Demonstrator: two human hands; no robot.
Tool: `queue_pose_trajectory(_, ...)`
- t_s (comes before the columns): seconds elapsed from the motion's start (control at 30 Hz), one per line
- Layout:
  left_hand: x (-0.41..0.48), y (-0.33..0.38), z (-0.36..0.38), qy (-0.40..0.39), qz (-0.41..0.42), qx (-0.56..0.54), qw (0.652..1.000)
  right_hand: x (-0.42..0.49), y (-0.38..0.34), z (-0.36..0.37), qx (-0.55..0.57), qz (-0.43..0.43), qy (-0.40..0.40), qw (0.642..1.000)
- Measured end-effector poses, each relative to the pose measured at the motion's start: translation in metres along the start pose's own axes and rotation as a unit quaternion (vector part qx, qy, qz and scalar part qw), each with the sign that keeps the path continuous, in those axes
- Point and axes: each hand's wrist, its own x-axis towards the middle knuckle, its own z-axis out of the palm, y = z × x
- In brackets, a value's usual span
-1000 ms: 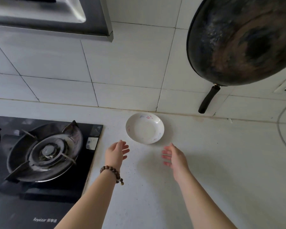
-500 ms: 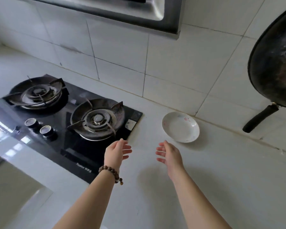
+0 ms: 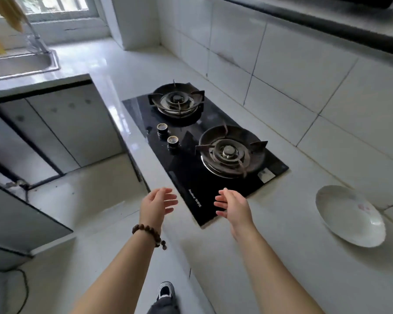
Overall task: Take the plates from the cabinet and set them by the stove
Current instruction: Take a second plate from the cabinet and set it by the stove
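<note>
A white plate with faint pink marks lies on the white counter, to the right of the black two-burner stove. My left hand, with a bead bracelet on the wrist, hovers open past the counter's front edge. My right hand hangs open over the stove's near corner. Both hands hold nothing and are well left of the plate. Grey lower cabinets stand under the counter at the left, doors closed.
A steel sink with a tap sits at the far left under a window. A range hood runs along the top right above the tiled wall. My shoe shows on the floor below.
My view has swung left: the plate slid from centre to the right edge, the hanging wok left the picture, and the cabinets and sink came into sight. Both hands stayed open, drawn away from the plate.
</note>
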Motion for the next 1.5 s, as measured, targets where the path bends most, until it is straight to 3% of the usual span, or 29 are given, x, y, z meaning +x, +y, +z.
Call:
queue_pose_trajectory(0.33,-0.01,-0.007,-0.116,0.17,-0.005,-0.08,0.982,-0.005,0.004,0.12,-0.051,0.002,-0.163,0.985)
queue_pose_trajectory(0.6,-0.006,-0.01,-0.191,0.265,-0.009,-0.123,0.956,-0.005,0.009,0.209,-0.089,0.007,-0.238,0.967)
queue_pose_trajectory(1.5,0.225,0.091,-0.386,0.263,-0.003,-0.147,0.954,0.092,-0.036,0.506,-0.13,-0.016,-0.238,0.962)
